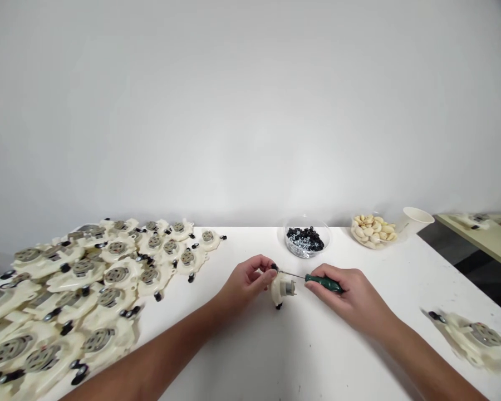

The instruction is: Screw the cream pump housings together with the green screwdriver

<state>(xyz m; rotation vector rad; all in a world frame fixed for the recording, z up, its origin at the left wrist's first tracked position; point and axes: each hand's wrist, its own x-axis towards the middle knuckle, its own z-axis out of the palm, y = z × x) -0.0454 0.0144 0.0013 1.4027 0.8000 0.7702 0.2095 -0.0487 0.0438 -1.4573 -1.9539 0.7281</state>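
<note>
Near the middle of the white table, my left hand (253, 278) pinches a cream plastic housing (278, 288) with a silver motor facing right. A black piece sits at its top by my fingertips, and another black piece sticks out at its bottom. Closed around the green handle of a screwdriver (326, 283) is my right hand (346, 292). The thin shaft points left, and its tip meets the black piece at the top of the housing. The tip itself is too small to make out.
Many similar motor housings (117, 274) cover the table's left side. At the back stand a clear bowl of small black parts (304, 239), a bowl of cream pieces (373, 229) and a tilted white cup (415, 220). Another housing (470, 334) lies at the right.
</note>
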